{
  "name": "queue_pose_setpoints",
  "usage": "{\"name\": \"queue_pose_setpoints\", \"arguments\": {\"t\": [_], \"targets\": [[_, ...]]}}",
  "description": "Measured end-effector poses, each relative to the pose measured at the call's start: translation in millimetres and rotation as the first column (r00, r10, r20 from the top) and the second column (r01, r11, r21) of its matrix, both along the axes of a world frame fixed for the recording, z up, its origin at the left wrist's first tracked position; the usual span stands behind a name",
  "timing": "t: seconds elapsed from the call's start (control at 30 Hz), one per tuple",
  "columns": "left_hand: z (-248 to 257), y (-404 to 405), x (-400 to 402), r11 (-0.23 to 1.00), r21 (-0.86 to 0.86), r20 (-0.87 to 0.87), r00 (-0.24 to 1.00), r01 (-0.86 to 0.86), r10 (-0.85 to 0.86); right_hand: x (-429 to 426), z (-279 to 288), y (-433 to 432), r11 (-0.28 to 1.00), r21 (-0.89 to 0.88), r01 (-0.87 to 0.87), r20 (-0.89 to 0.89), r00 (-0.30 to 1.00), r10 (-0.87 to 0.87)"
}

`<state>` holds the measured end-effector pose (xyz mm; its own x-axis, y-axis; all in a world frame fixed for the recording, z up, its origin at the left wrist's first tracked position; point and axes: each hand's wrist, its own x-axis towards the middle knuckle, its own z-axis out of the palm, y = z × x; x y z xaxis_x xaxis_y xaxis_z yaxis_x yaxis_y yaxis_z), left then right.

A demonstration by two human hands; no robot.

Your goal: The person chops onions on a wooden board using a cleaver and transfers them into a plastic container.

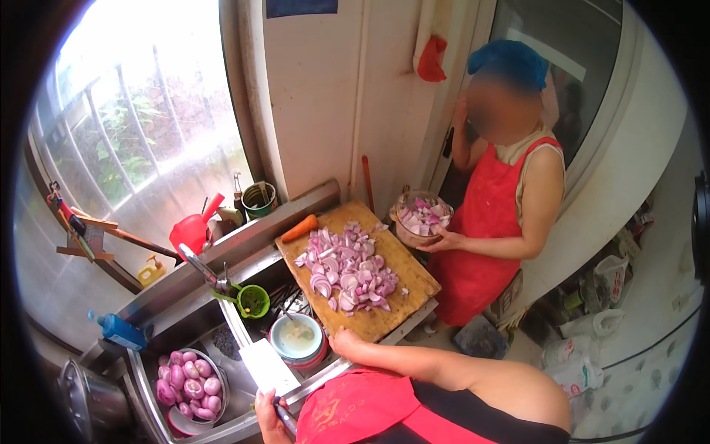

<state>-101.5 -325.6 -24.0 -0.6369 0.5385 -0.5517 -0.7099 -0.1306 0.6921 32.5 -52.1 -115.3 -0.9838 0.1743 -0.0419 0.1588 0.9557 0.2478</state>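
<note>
My left hand (pixel 269 413), low in the picture, grips the dark handle of a cleaver (pixel 268 366). Its broad pale blade lies flat in view above the sink's front rim. My right hand (pixel 348 345) holds the near corner of a wooden cutting board (pixel 413 277), its fingers partly hidden. Cut red onion pieces (pixel 349 272) are heaped across the board, and a carrot (pixel 300 228) lies at its far left corner. Just left of my right hand stands a pale blue bowl (pixel 295 336) with cloudy liquid and a utensil in it.
A co-worker in a red apron (pixel 482 222) stands beyond the board, holding a glass bowl (pixel 413 237) of cut onion. Peeled red onions (pixel 191 383) fill a bowl in the left sink basin. A faucet (pixel 219 283), green strainer (pixel 253 301) and blue bottle (pixel 123 332) stand around the sink.
</note>
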Motion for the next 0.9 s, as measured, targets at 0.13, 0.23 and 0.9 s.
{"name": "queue_pose_setpoints", "arguments": {"t": [0.13,0.23,0.9], "targets": [[15,-4,4,0.999,-0.037,0.021,1.0,-0.009,0.01,-16,9,-13,1.0,0.0,0.007,0.258,0.966,-0.006],[9,-4,0,0.999,-0.035,0.0,1.0,-0.005,0.005,-17,12,-15,0.996,0.091,-0.021,0.21,0.978,0.001],[-1,-8,3,1.0,0.002,-0.003,1.0,-0.025,0.025,-12,9,-25,0.929,0.351,-0.118,0.398,0.917,-0.034]]}}
